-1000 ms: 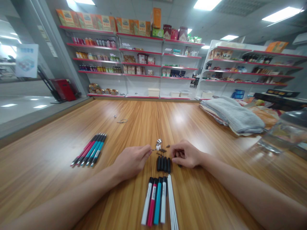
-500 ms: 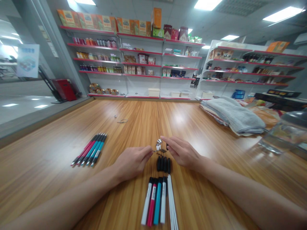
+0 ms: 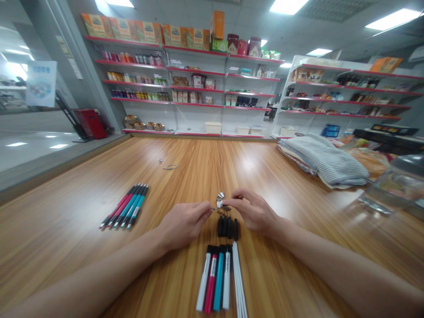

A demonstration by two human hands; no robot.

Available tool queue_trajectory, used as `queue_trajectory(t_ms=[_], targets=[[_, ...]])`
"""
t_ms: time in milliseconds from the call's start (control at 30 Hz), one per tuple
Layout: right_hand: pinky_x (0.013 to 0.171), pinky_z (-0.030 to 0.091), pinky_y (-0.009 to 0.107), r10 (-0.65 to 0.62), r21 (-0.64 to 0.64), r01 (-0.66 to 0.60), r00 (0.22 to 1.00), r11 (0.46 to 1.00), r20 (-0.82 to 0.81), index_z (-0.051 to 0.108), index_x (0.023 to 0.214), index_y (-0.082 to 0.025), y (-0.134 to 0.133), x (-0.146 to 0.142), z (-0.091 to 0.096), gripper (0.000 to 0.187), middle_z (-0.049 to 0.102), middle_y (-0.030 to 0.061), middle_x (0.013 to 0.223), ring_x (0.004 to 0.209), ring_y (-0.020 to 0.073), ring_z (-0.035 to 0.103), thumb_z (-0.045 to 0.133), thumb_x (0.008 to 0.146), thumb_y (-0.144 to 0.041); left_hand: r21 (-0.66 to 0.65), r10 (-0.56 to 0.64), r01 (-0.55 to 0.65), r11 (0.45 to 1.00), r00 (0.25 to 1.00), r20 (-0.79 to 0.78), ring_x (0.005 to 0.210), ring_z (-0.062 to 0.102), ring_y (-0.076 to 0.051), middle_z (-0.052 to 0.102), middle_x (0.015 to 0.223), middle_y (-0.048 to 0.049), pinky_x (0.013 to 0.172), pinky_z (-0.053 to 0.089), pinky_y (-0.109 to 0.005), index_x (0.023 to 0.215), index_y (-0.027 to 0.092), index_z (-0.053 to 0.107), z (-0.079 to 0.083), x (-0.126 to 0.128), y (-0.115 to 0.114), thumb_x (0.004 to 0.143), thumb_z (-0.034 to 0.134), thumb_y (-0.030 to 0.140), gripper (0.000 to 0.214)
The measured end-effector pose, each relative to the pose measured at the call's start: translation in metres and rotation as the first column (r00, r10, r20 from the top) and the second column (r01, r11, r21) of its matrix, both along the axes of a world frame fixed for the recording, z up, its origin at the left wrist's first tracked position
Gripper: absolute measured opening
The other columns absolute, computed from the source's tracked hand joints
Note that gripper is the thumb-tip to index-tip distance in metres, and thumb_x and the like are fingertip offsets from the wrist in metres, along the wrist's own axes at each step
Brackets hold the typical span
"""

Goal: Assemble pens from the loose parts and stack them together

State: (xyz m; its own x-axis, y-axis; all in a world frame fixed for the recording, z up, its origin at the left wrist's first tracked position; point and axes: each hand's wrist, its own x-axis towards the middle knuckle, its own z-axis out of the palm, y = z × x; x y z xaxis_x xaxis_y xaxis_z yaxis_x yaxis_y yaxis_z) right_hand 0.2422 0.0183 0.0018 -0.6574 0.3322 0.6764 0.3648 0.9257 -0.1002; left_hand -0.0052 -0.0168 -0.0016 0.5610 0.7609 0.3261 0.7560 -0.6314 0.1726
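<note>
My left hand (image 3: 182,223) rests on the wooden table (image 3: 82,247) with thumb and forefinger pinched on a tiny metal part I cannot name. My right hand (image 3: 253,211) reaches in from the right, its fingertips pinched at the small parts (image 3: 221,201) just beyond the left fingertips. Below the hands lie several black pen grips (image 3: 227,226) in a row. Nearer to me lie several pen barrels (image 3: 215,278), white, pink and teal, and thin white refills (image 3: 239,282).
A row of finished pens (image 3: 126,212) lies to the left. Folded striped cloth (image 3: 323,161) and a clear lidded container (image 3: 394,183) sit at the right. A small ring and wire (image 3: 167,165) lie farther back. Store shelves (image 3: 195,79) stand behind the table.
My right hand lifted from a curled rest beside the black grips, stretched toward the small parts, then closed its fingertips on them. The left hand stayed pinched in place.
</note>
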Motion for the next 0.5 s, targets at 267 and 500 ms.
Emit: queue_trajectory(t_ms=[267,500], targets=[[0.083,0.052,0.034,0.047,-0.025,-0.047,0.999,0.999,-0.014,0.054,0.119,-0.017,-0.0041,-0.0064,0.0045,0.029,0.061,0.0114,0.103,0.098,0.0195,0.058,0.047,0.091,-0.012,0.023,-0.005,0.005,1.000,1.000,-0.009,0.067,0.059,-0.015,0.063,0.076,0.0001,0.058,0.036,-0.025,0.087,0.021,0.048,0.0017,0.0014,-0.0015,0.098,0.030,0.032,0.024],[0.081,0.053,0.034,0.045,-0.018,-0.047,0.993,0.999,-0.112,0.055,0.115,-0.018,-0.0046,-0.0066,0.0039,0.028,0.063,0.0104,0.100,0.093,0.0190,0.059,0.049,0.089,-0.011,0.021,0.003,-0.003,1.000,1.000,0.004,0.067,0.060,-0.015,0.063,0.076,-0.0005,0.059,0.037,-0.025,0.087,0.021,0.048,0.0015,0.0022,-0.0007,0.098,0.030,0.032,0.024]])
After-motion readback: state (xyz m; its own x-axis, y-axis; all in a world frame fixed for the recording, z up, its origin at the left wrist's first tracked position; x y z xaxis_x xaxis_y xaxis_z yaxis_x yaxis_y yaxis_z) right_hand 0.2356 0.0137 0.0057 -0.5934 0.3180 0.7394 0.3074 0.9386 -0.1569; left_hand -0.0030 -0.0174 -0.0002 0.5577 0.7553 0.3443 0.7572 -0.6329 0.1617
